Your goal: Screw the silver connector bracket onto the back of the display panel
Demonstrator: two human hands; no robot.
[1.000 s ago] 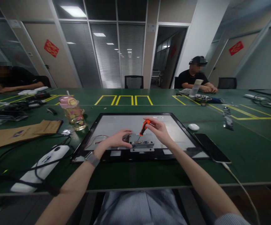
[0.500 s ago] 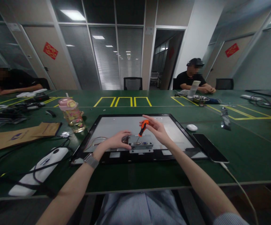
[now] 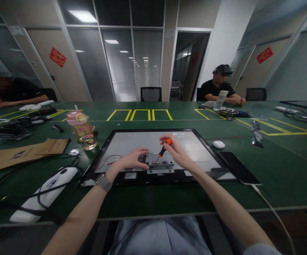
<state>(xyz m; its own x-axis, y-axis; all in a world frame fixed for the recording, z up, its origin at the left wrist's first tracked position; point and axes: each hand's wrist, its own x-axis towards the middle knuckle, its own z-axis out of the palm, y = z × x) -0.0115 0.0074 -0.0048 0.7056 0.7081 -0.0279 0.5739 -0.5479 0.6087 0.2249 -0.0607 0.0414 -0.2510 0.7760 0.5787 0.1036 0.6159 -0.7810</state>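
A flat display panel (image 3: 201, 152) with a grey back and black frame lies on the table in front of me. Near its front edge sits a metal bracket (image 3: 160, 170) with connector ports along it. My left hand (image 3: 132, 158) grips the bracket's left end between thumb and fingers, beside a small dark part. Closed round the handle of an orange-and-black screwdriver (image 3: 165, 148) is my right hand (image 3: 178, 150). The screwdriver leans, its shaft pointing down and left to the bracket; the exact spot its tip touches is too small to tell. Thin wires (image 3: 112, 159) lie left of the bracket.
On the green table (image 3: 148, 202), a pink-lidded cup (image 3: 80, 129), paper bag (image 3: 28, 152) and cabled white power strip (image 3: 45, 193) stand left. A phone (image 3: 238, 166) on a cable and a white case (image 3: 218, 144) lie right. Two people sit across the table.
My right hand has shifted slightly right and down, turning with the screwdriver, which leans more to the right. My left hand and the bracket stay in place.
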